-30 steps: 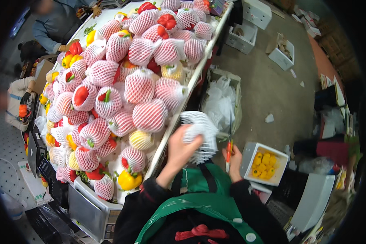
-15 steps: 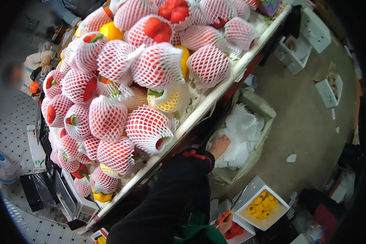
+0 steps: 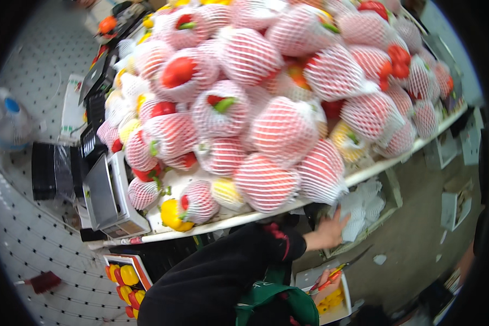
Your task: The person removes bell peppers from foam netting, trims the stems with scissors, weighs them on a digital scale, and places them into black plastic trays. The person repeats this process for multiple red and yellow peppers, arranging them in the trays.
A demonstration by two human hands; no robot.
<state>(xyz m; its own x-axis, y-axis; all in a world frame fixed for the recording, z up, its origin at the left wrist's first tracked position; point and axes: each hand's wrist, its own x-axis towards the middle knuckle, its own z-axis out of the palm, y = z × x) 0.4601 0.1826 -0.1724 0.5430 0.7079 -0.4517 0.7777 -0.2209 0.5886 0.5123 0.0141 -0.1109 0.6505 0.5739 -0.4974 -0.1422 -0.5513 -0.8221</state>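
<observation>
My left hand (image 3: 327,232) reaches out from a dark sleeve beside a crate of white foam nets (image 3: 364,212). Its fingers look spread, and I see nothing held in them. Lower down, my right hand (image 3: 330,283) is closed round the red and yellow handles of a pair of scissors (image 3: 339,269), whose dark blades point up and to the right. Beneath that hand sits a white box holding yellow bell peppers (image 3: 331,302). Above my left arm, a heap of net-wrapped bell peppers (image 3: 285,130), mostly red, covers the white-edged table (image 3: 239,221).
One unwrapped yellow bell pepper (image 3: 175,215) lies near the table's front edge. A white scale-like device (image 3: 119,204) stands at the table's left end. Below it is a box of red and yellow peppers (image 3: 127,277). White boxes (image 3: 455,209) stand on the floor at the right.
The whole view has turned and shifted. My left hand, which lay on the foam nets, is now at the crate's near side with fingers apart. The scissors stay in my right hand.
</observation>
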